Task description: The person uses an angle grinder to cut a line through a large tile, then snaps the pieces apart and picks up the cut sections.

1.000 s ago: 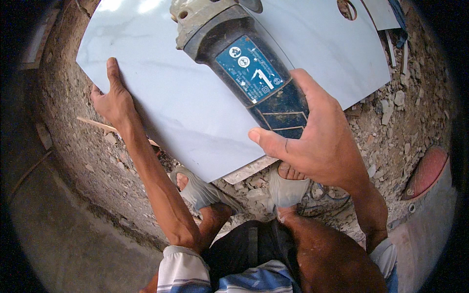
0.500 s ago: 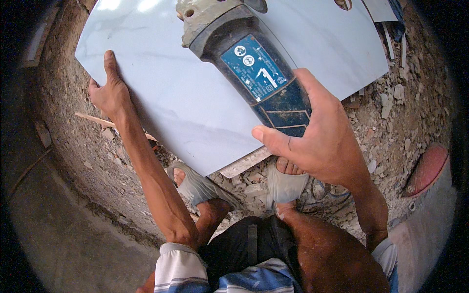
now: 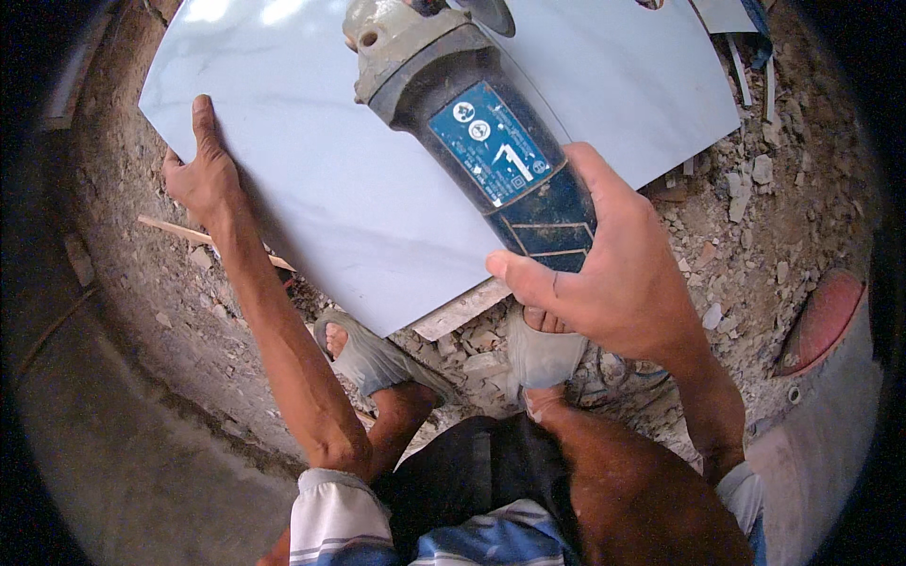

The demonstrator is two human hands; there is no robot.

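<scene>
My right hand [image 3: 628, 259] is wrapped round the rear body of a blue angle grinder [image 3: 495, 141], thumb on the near side. Its grey gear head points away from me, and part of the disc [image 3: 493, 13] shows at the top edge. Beneath the grinder lies a large white, faintly veined tile [image 3: 349, 226], with a thin straight line running along it from near the disc. My left hand [image 3: 206, 174] grips the tile's left edge, thumb on top and fingers mostly hidden below.
Rubble and broken chips [image 3: 746, 189] cover the ground around the tile. A pale slab [image 3: 461, 309] lies under its near corner, close to my sandalled feet. A wooden strip [image 3: 175, 229] sits at the left, a red rounded object [image 3: 823, 323] at the right. Cables [image 3: 623, 377] lie near my right foot.
The view has shifted slightly, so tile and hands appear a little to the left. Both hands keep their holds, and the grinder stays in nearly the same place over the tile.
</scene>
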